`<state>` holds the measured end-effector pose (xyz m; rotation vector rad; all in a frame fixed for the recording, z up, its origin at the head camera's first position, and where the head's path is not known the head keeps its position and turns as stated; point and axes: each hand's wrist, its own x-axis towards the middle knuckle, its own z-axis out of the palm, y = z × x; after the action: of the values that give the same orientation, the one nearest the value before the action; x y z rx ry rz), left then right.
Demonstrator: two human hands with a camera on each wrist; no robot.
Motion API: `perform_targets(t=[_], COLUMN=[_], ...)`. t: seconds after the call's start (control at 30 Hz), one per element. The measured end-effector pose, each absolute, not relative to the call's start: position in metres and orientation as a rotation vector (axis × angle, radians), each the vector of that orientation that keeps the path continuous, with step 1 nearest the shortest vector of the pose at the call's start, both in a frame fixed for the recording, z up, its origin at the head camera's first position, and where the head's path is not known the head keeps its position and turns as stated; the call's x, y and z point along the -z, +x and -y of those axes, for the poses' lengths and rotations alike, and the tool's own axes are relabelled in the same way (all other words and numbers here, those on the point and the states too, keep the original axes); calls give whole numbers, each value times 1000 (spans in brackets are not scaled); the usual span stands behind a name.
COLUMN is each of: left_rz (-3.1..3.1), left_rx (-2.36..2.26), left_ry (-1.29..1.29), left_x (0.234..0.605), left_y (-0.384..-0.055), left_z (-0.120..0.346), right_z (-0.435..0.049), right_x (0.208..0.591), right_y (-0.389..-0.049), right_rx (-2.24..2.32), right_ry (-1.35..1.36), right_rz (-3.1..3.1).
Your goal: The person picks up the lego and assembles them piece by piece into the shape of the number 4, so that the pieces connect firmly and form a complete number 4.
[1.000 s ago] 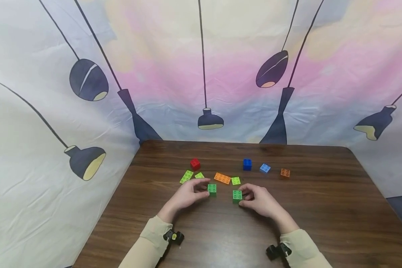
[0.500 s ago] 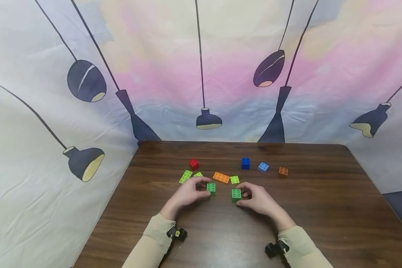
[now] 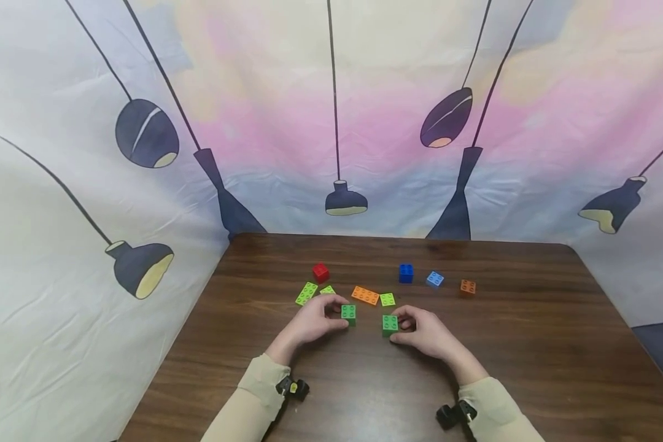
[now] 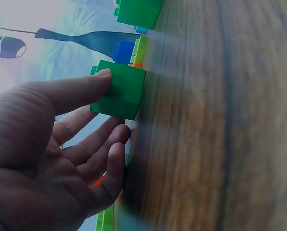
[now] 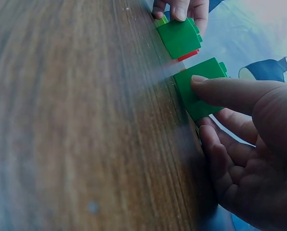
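Two green toy building bricks with studs on top stand on the brown table (image 3: 364, 380), a short gap between them. My left hand (image 3: 313, 320) pinches the left green brick (image 3: 348, 314) between thumb and fingers. In the left wrist view its thumb lies on the near face of that brick (image 4: 121, 89); the lower fingers are loosely bent. My right hand (image 3: 426, 331) pinches the right green brick (image 3: 390, 325). The right wrist view has the thumb across the face of this brick (image 5: 193, 98), the other fingers partly hidden behind it.
Behind the hands lie a lime plate (image 3: 306, 293), a second lime piece (image 3: 328, 290) partly covered by my left hand, an orange plate (image 3: 366, 294) and a lime square (image 3: 387, 299). Farther back are red (image 3: 321, 272), dark blue (image 3: 406, 273), light blue (image 3: 434, 279) and brown-orange (image 3: 468, 286) pieces.
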<state>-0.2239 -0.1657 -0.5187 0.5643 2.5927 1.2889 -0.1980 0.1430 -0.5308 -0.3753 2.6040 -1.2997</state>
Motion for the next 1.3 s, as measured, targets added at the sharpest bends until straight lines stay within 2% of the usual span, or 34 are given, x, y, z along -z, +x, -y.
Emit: perform_targets(t=[0.53, 1.3], left_rz=[-2621, -2646], left_rx=[-1288, -1288], left_ry=[499, 543], left_x=[521, 520], left_y=[-219, -219], left_z=[166, 161], right_z=[-140, -142], right_x=[528, 531], right_y=[-196, -196], right_rx=[1321, 1312], right_ry=[-391, -361], right_rz=[-2591, -2615])
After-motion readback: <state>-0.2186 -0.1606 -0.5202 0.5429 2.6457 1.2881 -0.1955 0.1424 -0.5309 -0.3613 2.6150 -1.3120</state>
